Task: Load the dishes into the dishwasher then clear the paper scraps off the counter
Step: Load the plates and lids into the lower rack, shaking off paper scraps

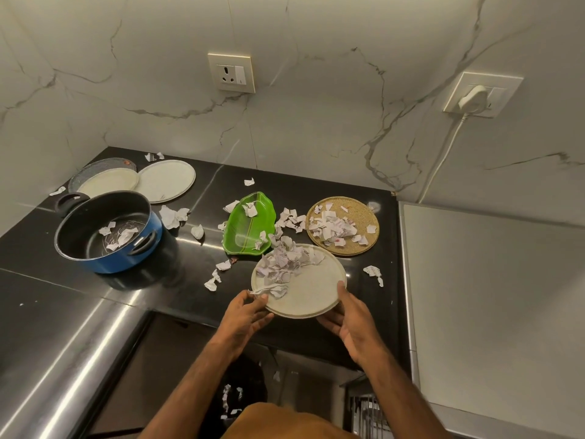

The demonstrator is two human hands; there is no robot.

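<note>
In the head view, a beige plate (308, 289) sits at the front edge of the black counter (47, 248), partly overhanging it, with a heap of paper scraps (285, 261) on its far left half. The left hand (247, 315) grips the near left rim, thumb on top beside a scrap and fingers curled beneath. The right hand (348, 315) clamps the right rim the same way, thumb over the lip and fingers under.

The plate looks stiff, light and smooth, probably melamine or similar, so the raised rim is the sound place to hold it. The scraps are loose and nearly weightless and would likely slide off at any tilt.

Just beyond the plate lies a green leaf-shaped dish (250, 226), with a woven round tray (364, 217) to its right. Both carry scraps, and the heap touches the dish, so lifting the plate may drag paper along. A blue pot (107, 236) stands well to the left with scraps inside, and two pale plates (166, 180) lie behind it. More scraps dot the counter around them. Below the counter edge a wire rack (367, 410) shows, perhaps the dishwasher's, though I cannot tell for sure.
</note>
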